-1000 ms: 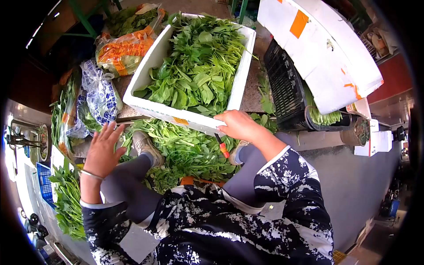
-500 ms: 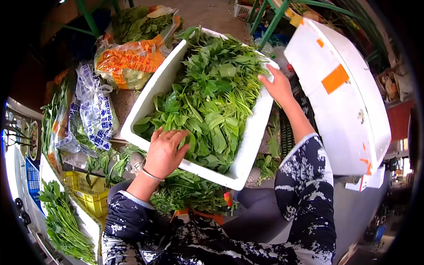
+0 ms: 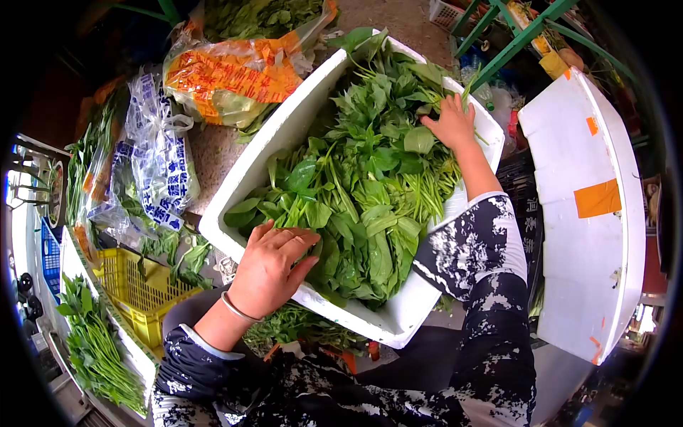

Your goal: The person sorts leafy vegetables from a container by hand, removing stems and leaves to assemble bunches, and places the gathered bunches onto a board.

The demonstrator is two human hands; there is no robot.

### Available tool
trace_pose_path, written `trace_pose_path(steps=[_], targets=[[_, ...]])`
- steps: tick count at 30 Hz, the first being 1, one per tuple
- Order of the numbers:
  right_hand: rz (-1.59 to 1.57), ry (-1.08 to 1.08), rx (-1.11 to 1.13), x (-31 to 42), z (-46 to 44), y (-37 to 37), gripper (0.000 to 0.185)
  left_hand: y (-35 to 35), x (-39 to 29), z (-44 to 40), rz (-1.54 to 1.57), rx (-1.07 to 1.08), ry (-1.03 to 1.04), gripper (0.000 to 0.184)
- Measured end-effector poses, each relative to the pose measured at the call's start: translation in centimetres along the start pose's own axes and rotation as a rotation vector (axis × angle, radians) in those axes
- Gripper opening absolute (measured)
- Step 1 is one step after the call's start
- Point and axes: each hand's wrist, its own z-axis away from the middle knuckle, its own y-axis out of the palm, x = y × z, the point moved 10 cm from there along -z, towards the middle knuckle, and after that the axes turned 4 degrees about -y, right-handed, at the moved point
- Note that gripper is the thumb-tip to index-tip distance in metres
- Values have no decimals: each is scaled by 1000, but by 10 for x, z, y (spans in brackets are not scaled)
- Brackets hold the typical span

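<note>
In front of me a white foam box [image 3: 267, 146] stands tilted in view, heaped with leafy green stems [image 3: 356, 192]. My left hand [image 3: 274, 267], with a bracelet on its wrist, is at the box's near-left rim. Its fingers are loosely spread over the edge of the leaves and grip nothing visible. Over at the far right corner, my right hand [image 3: 453, 122] rests on the greens just inside the rim. Its fingers are apart and touch leaves and a few stems; the fingertips are partly hidden among them.
To the right stands a large white foam panel or box [image 3: 576, 171] with orange tape. Bagged greens in an orange-printed bag [image 3: 235, 82] and a blue-printed bag [image 3: 160, 156] lie left. A yellow crate [image 3: 146, 288] and bunched greens [image 3: 96, 349] are lower left. Green metal legs [image 3: 519, 43] rise behind.
My right hand has gone from the box's right rim to the greens at the far corner. The left hand stays by the near-left rim. The view has shifted, and the box appears larger.
</note>
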Motion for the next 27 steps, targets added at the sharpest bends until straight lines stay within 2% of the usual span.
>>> trace_pose_path(steps=[1,3,4,7,8,12,14,17,18,20,21,23,24,25,27], targets=[[1,-1,3,6,6,-18,88,-1,1,0,5,-5,-5,27],[-160,7,344,12,17,-26,92,-2,1,2,13,-1,-7,26],[-309,1,182,4,11,-27,94,-1,1,4,20,14,-11,26],[-426,123,67,-26,3,-1,97,-1,-2,7,29,12,0,26],[-332,194,369,-29,7,23,92,-1,-3,8,27,14,9,26],[-127,206,331,-12,17,35,82,0,-3,7,33,13,-4,25],[-318,196,256,8,39,-3,72,-1,-1,6,34,10,-7,25],[-672,107,86,16,59,-8,65,0,2,0,37,-20,9,25],[-667,105,78,25,74,-20,65,-1,3,-2,35,-20,0,25],[-366,164,46,39,109,-61,46,-1,3,-3,31,-13,-24,24],[-366,175,60,45,121,-71,46,1,3,-4,36,11,-34,23],[-150,97,-82,61,141,-105,26,7,2,-3,27,26,-24,23],[-76,39,-185,70,153,-116,25,10,1,-2,53,26,-20,23],[-76,49,-171,77,165,-117,25,12,-2,-2,45,54,-28,24],[10,-2,-279,108,192,-131,26,23,-3,-2,19,81,-15,26]])
